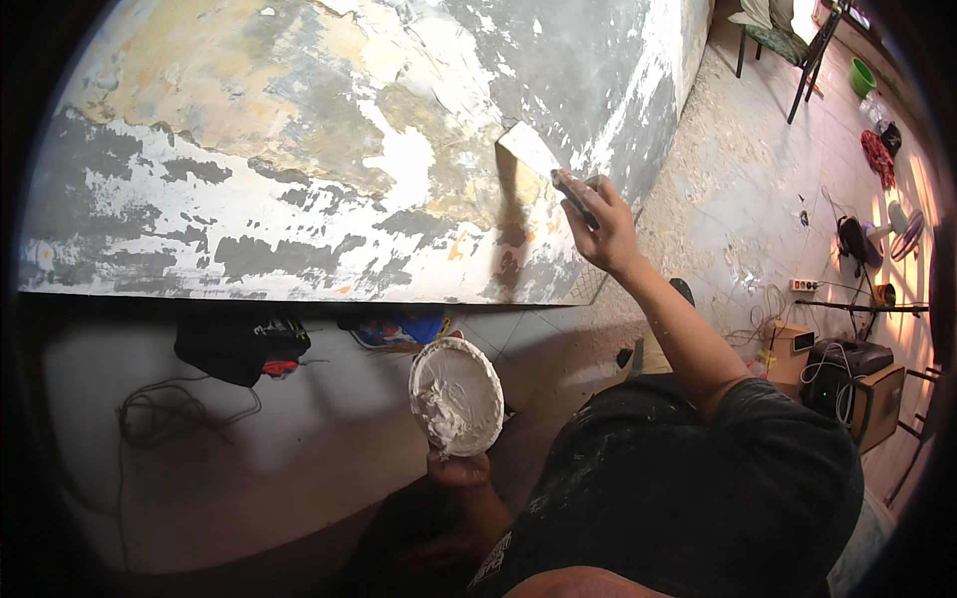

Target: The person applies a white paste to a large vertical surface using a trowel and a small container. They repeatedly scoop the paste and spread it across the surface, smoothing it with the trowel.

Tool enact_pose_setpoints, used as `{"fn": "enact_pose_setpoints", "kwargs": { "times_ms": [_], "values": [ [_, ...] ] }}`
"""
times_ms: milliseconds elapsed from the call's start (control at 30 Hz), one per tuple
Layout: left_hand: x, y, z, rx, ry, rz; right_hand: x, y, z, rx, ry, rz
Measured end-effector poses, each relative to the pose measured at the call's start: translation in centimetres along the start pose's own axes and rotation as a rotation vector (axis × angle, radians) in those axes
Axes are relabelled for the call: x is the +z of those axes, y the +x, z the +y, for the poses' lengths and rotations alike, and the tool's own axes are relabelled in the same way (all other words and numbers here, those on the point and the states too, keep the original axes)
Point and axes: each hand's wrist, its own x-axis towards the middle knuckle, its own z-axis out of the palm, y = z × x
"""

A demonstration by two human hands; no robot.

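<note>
My right hand (606, 234) grips the dark handle of a putty knife (530, 150). Its broad, pale blade lies at or very near the patchy wall (289, 254), where grey, white and yellowish areas show. A dark shadow falls below the blade. Lower down, my left hand (460, 470) supports a round white lid-like dish (493, 384) from its near edge, the fingers partly hidden beneath. Thick white putty (449, 417) is heaped and smeared on the dish, mostly toward the near left.
The wall ends at a lower edge and a right-hand corner. A black bag (242, 349) and a coiled cable (155, 411) lie on the floor at left. At right are a chair (776, 40), a green bucket (860, 77), a power strip (803, 286) and a cardboard box (882, 404).
</note>
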Motion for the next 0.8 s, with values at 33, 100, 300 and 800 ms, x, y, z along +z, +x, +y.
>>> {"fn": "enact_pose_setpoints", "kwargs": {
  "times_ms": [33,100,300,800],
  "values": [
    [-0.1,-0.1,0.2,0.004,0.004,0.033,-0.4,0.1,-0.2,0.016,-0.006,0.009],
    [0.0,0.0,0.5,-0.051,0.013,0.010,-1.1,2.1,-1.1,-0.009,-0.047,0.030],
    [0.0,0.4,0.5,-0.156,-0.061,-0.134,1.1,5.4,-2.5,-0.004,0.047,0.049],
    [-0.3,-0.3,-1.0,0.080,0.647,0.301,2.7,1.4,-3.4,0.107,0.104,0.129]
  ]
}}
